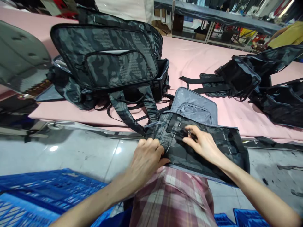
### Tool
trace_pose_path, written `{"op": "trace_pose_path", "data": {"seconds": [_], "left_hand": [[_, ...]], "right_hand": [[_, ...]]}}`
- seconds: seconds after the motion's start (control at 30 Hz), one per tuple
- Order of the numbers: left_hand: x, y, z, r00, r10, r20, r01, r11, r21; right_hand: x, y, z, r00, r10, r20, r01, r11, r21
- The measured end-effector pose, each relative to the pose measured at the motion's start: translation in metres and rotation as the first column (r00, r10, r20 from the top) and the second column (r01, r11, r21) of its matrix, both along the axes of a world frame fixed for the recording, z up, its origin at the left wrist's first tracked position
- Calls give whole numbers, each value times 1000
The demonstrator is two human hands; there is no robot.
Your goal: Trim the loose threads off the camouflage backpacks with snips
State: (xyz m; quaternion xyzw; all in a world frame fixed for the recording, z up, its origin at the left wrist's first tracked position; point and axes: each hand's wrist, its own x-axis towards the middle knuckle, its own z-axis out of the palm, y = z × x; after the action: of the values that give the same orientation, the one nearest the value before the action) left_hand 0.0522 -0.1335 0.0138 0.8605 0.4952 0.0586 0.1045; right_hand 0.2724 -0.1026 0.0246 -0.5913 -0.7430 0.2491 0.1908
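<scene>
A dark camouflage bag (203, 146) with a grey lining lies across my lap and against the table's edge. My left hand (149, 154) is closed on its left end, the thumb along the near edge. Over the bag's middle, my right hand (202, 142) pinches a small dark thing with a metal glint (192, 136), too small to name. Short light marks show on the dark panel around it. Behind the bag a grey-lined flap (195, 105) with a pocket lies on the pink table covering (187, 60).
A large camouflage backpack (118, 69) stands on the table at left, its straps hanging forward. More dark bags (239, 77) lie at right. Blue crates (47, 189) stand on the floor at lower left and lower right. A person in a yellow top (287, 34) is at far right.
</scene>
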Motion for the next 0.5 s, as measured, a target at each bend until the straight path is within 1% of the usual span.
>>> {"op": "trace_pose_path", "data": {"seconds": [0.07, 0.13, 0.2, 0.23, 0.3, 0.37, 0.43, 0.5], "left_hand": [[5, -1, -2, 996, -29, -83, 28, 1000, -13], [7, 2, -4, 990, -45, -133, 39, 998, -49], [7, 5, -6, 990, -47, -132, 37, 996, -78], [6, 6, -7, 993, -39, -111, 30, 996, -83], [2, 8, -10, 1000, -23, -18, 21, 995, -96], [-3, 10, -13, 989, -19, 145, 40, 989, -145], [-7, 12, -17, 947, 3, 320, 66, 977, -204], [-9, 13, -19, 901, 52, 431, 61, 968, -245]], "right_hand": [[3, -18, -1, 999, 39, -3, -39, 997, -64], [3, -29, -6, 997, 63, -34, -66, 992, -107], [2, -33, -12, 993, 83, -81, -92, 990, -108], [0, -33, -14, 989, 103, -102, -112, 990, -85], [-3, -33, -17, 979, 160, -126, -163, 987, -11], [-8, -32, -19, 969, 217, -119, -212, 976, 54], [-12, -32, -18, 961, 259, -97, -251, 964, 89], [-14, -32, -17, 958, 277, -79, -268, 957, 109]]}}
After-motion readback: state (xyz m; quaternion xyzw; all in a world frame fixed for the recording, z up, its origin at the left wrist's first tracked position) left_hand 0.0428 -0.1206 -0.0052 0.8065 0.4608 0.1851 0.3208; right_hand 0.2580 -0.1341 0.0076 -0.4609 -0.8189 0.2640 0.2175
